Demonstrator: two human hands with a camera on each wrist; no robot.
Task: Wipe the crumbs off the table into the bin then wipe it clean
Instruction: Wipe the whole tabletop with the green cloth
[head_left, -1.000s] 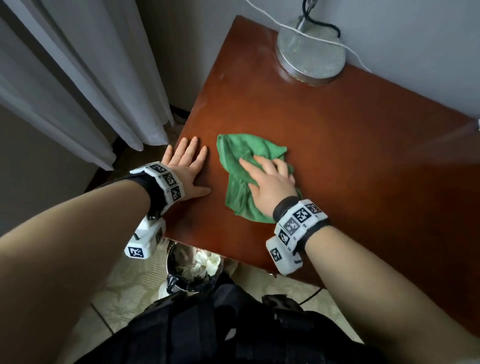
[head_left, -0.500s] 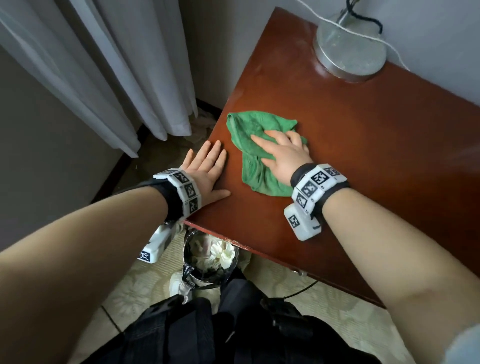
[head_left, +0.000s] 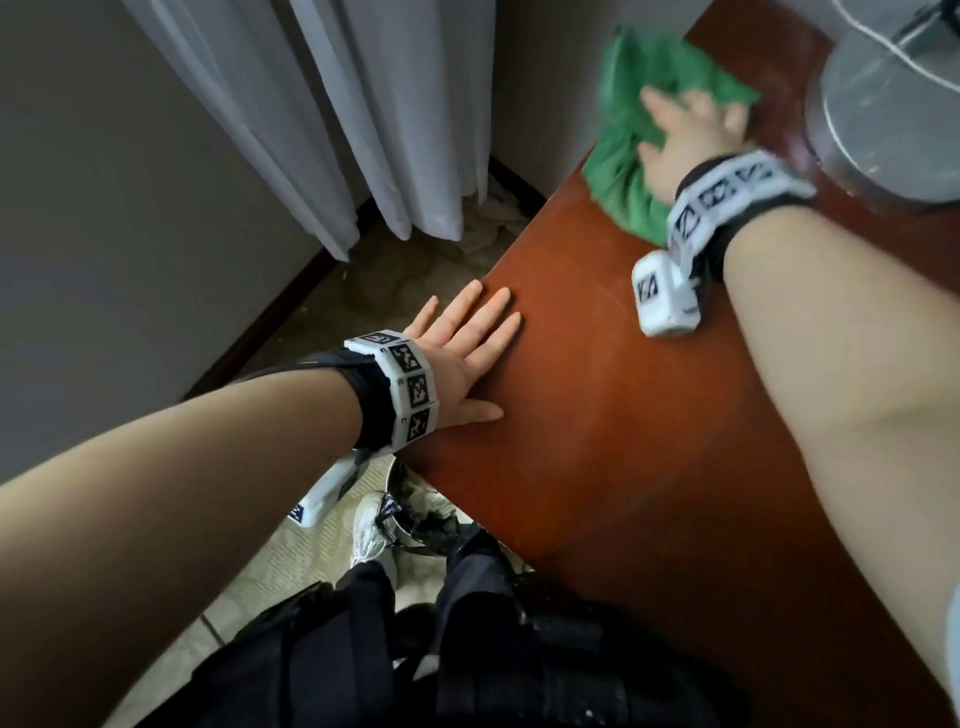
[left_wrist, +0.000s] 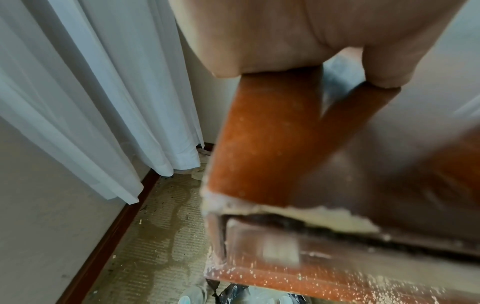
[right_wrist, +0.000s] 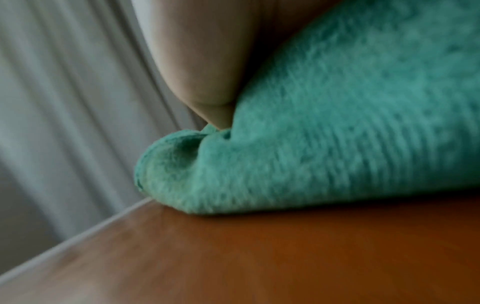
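Note:
A green cloth (head_left: 628, 156) lies at the far left corner of the red-brown table (head_left: 597, 415). My right hand (head_left: 685, 130) presses flat on the cloth with spread fingers, blurred by motion; the right wrist view shows the cloth (right_wrist: 324, 133) bunched under my palm at the table's left edge. My left hand (head_left: 467, 343) rests flat and open on the table's near left edge, holding nothing. The bin (head_left: 415, 514), lined with a dark bag and holding white paper, stands on the floor under the near corner, mostly hidden. No crumbs show on the tabletop.
A round metal lamp base (head_left: 893, 104) with a white cord sits just right of the cloth. White curtains (head_left: 337, 114) hang left of the table. Pale specks dot the table's front rail (left_wrist: 324, 281). My dark trousers and a white shoe (head_left: 366, 530) are by the bin.
My right hand has pushed the cloth away from me along the left edge toward the far corner by the lamp base. The left hand has stayed flat at the near edge.

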